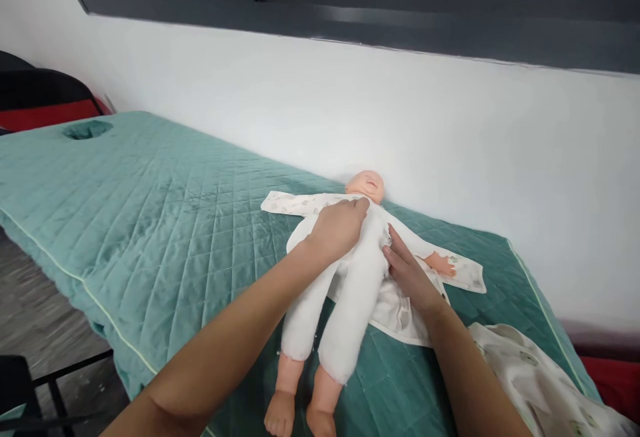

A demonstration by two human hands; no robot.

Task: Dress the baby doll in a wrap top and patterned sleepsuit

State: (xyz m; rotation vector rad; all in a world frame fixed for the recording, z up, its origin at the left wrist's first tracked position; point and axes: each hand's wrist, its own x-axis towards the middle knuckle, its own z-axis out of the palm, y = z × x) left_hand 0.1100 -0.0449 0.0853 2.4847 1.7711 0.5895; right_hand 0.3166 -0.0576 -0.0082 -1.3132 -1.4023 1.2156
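Observation:
A baby doll (350, 303) with a white cloth body lies on its back on the green quilted table (150, 223), head toward the wall. Under it an opened white printed garment (300, 205) is spread out. My left hand (337, 230) rests palm down on the doll's chest and left shoulder, fingers near the neck. My right hand (407, 270) lies flat at the doll's right side, fingertips touching the torso and the garment's edge. The doll's bare hand (440, 263) sticks out just beyond my right hand. Neither hand grips anything.
Another printed white cloth (540, 383) lies at the table's near right corner. A face hole (87, 130) is sunk in the far left end. The white wall (450, 157) runs right behind the doll's head. Dark chairs with red seats (45, 107) stand at the far left.

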